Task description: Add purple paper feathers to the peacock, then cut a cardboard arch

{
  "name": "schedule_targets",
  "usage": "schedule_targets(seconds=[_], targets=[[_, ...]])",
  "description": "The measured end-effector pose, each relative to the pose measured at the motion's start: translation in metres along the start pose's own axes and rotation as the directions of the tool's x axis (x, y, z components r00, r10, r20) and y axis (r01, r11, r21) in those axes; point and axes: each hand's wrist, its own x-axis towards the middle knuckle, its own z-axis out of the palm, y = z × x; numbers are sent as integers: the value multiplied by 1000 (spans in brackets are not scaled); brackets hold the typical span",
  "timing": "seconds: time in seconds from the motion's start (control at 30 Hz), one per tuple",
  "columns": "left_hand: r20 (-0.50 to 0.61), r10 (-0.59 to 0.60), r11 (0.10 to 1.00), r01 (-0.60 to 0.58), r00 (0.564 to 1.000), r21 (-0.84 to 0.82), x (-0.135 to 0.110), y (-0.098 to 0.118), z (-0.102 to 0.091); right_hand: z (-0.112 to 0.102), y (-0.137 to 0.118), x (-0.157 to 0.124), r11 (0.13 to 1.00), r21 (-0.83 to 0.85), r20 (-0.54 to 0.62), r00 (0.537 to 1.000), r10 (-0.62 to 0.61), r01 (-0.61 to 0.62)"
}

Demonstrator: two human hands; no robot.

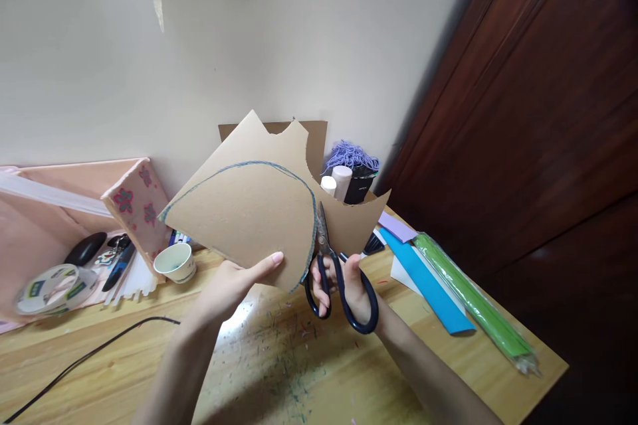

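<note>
Table [269, 362]: wood, coloured flecks in front. Cardboard sheet [244, 212]: held up over the table, tilted. Plain tan, blue line drawn in a broad arc, notch and concave cut along the upper right edge. Left grip [244, 282]: forearm up from the bottom edge, thumb flat on the near face, other fingers hidden behind, pinching the cardboard. Right grip [351, 285]: forearm from bottom right, thumb and fingers in the loops, holding scissors [323, 240], blades up beside the blue line. Black box [357, 190] behind: white lettering, too small to read.
</note>
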Motion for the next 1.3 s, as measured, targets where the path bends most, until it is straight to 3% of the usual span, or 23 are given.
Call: schedule_targets(seconds=[0.1, 0.37, 0.7, 1.03, 1.1, 1.2, 1.3], targets=[[22, 8, 1000, -8, 1000, 16, -1, 0, 0, -1, -1, 1, 1000, 1, 0, 1000, 26, -26], [82, 11, 999, -8, 997, -39, 0, 1, 0, 2, 6, 8, 1000, -11, -163, 987, 6, -8], [103, 59, 998, -59, 993, 6, 1, 4, -11, 1, -3, 5, 999, 32, -40, 999, 27, -26], [127, 50, 993, -36, 991, -112, 7, 6, -22, 2, 1, 4, 1000, 19, -115, 993, -14, 17], [78, 66, 988, -54, 995, -147, 9, 7, -21, 1, 3, 4, 1000, 9, -89, 996, -25, 26], [-82, 109, 973, -123, 991, -196, 11, 5, -14, -1, 5, 5, 999, -15, -24, 999, -30, 30], [-168, 133, 977, -158, 977, -142, 8, 4, -9, -1, 4, 6, 1000, 3, 1, 1000, -30, 30]])
